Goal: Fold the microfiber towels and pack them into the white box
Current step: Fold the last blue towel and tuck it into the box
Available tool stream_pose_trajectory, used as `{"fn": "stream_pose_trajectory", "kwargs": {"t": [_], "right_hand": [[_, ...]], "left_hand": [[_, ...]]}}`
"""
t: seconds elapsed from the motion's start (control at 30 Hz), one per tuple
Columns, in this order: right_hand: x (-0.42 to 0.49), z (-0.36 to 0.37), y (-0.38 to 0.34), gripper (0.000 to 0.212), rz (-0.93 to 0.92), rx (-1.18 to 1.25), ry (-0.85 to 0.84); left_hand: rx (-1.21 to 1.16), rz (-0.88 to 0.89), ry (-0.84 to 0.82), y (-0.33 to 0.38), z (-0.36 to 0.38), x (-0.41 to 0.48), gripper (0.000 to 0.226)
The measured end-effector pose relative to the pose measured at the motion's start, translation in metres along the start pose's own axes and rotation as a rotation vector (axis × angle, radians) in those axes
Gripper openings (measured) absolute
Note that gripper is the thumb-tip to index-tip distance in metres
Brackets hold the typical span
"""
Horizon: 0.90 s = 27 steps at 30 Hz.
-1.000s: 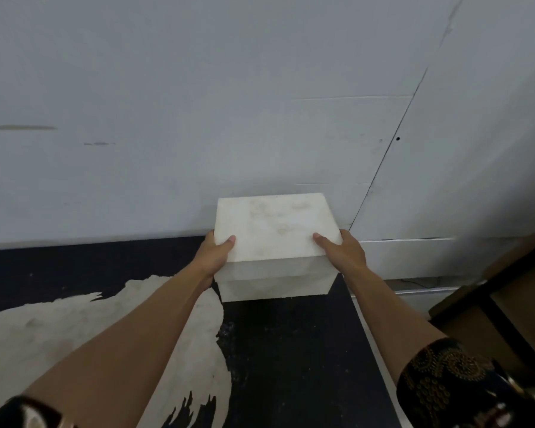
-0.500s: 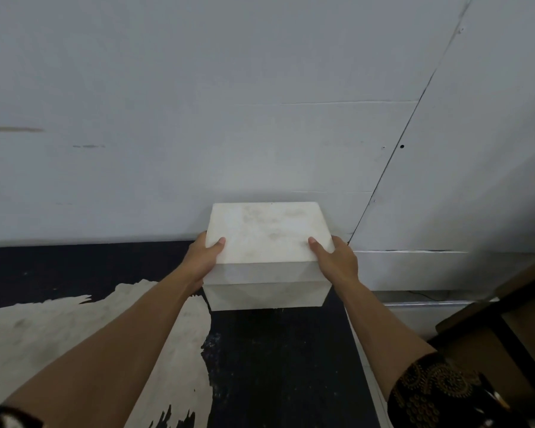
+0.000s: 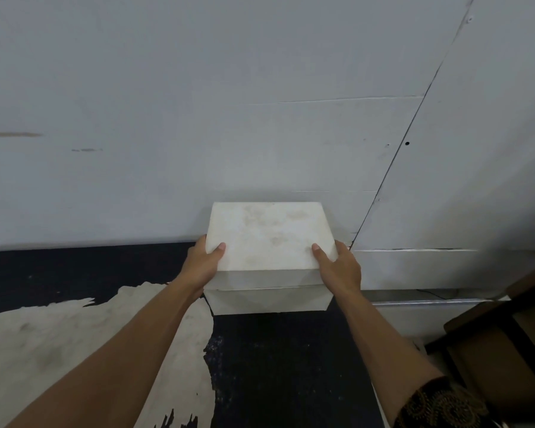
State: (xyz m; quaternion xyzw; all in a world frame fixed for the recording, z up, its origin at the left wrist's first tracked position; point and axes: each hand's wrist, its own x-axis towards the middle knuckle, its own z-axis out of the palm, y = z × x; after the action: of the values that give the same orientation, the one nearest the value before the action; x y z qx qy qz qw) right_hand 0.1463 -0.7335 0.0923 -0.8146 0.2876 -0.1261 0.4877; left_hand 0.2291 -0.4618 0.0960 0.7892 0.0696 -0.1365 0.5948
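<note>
A: Which step was in hand?
B: Handling the white box (image 3: 267, 236): left hand (image 3: 203, 262) and right hand (image 3: 340, 267) each gripped a side of its lid, box at the black floor's (image 3: 275, 366) far edge by the wall (image 3: 260, 103).
A: What was inside?
B: Hidden; lid shut, no towels visible. Next, probably lifting the lid straight up

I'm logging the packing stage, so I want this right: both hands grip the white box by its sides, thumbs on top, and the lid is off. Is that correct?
Not quite: the lid is on, closing the white box, as the head view shows. The rest holds: the left hand and right hand grip the sides with thumbs on top.
</note>
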Motion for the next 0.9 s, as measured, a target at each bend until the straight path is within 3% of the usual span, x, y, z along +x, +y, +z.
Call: {"fn": "stream_pose_trajectory", "kwargs": {"t": [0.23,0.43,0.9], "right_hand": [[0.002,0.006,0.005,0.056,-0.009,-0.077,-0.008],[-0.002,0.014,0.017,0.060,0.024,-0.127,-0.017],[0.016,0.017,0.008,0.071,-0.063,-0.631,-0.167]], "left_hand": [[0.103,-0.063,0.070,-0.011,0.005,0.000,0.049],[0.127,-0.032,-0.017,-0.016,0.008,0.001,0.049],[0.651,-0.106,-0.013,-0.021,0.010,0.006,0.069]]}}
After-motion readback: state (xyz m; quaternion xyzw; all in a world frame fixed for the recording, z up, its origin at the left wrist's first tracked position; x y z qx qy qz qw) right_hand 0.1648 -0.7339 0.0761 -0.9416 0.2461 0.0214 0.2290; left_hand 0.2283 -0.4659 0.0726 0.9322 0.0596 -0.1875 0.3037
